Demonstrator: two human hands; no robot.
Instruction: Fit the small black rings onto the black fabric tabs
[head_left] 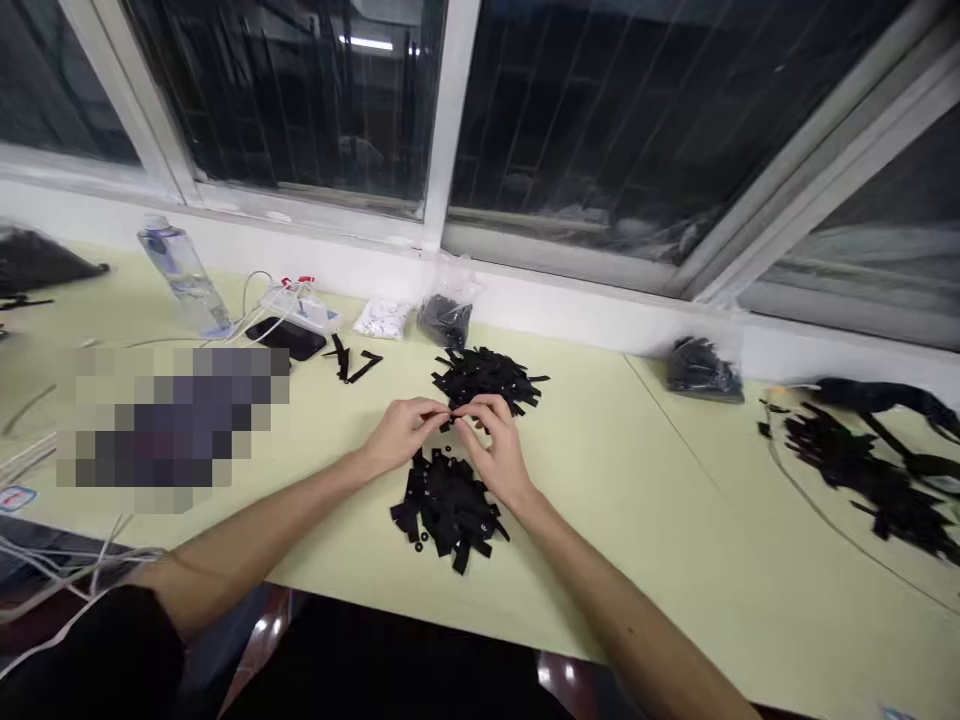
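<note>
Left hand [403, 432]: fingertips pinched on a small black strip [450, 418].
Right hand [496, 447]: pinching the same strip.
Near pile [448, 505]: under the wrists.
Far pile [486, 378]: just beyond the fingers.
Water bottle [184, 278]: well left.

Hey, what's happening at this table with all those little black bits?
A person is working with bare hands at a pale table under a dark window. The left hand and right hand meet in the middle, both pinching one small black piece at the fingertips; it is too small to identify. A near pile of black strips lies just under the wrists, and a far pile lies beyond the hands. A water bottle stands off to the left.
</note>
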